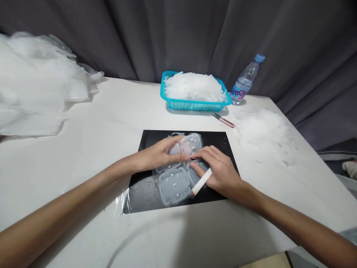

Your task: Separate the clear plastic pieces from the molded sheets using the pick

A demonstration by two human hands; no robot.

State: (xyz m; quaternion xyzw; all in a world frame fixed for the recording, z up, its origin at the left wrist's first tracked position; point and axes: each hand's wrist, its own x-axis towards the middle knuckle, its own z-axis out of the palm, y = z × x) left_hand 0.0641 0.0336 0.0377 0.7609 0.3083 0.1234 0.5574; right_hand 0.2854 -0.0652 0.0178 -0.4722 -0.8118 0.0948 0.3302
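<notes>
A translucent molded plastic sheet (175, 186) of rounded-square panels, with small holes and slots, lies on a black mat (214, 139). My left hand (163, 152) grips its upper part, thumb at the near side. Some fingers show faintly pink through a panel. In my right hand (220, 167) is a tool with a flat white handle (202, 181), which sticks out toward me past the palm. Its small dark tip meets the sheet close to my left thumb; the fingers hide the rest of it.
Behind the mat stands a turquoise basket (195, 106) heaped with translucent white pieces. A water bottle (242, 83) and pink-handled thread snips (224, 120) are near it. White scraps (263, 132) lie right; a large stack of translucent sheets (36, 82) sits left. A dark curtain (181, 33) hangs behind.
</notes>
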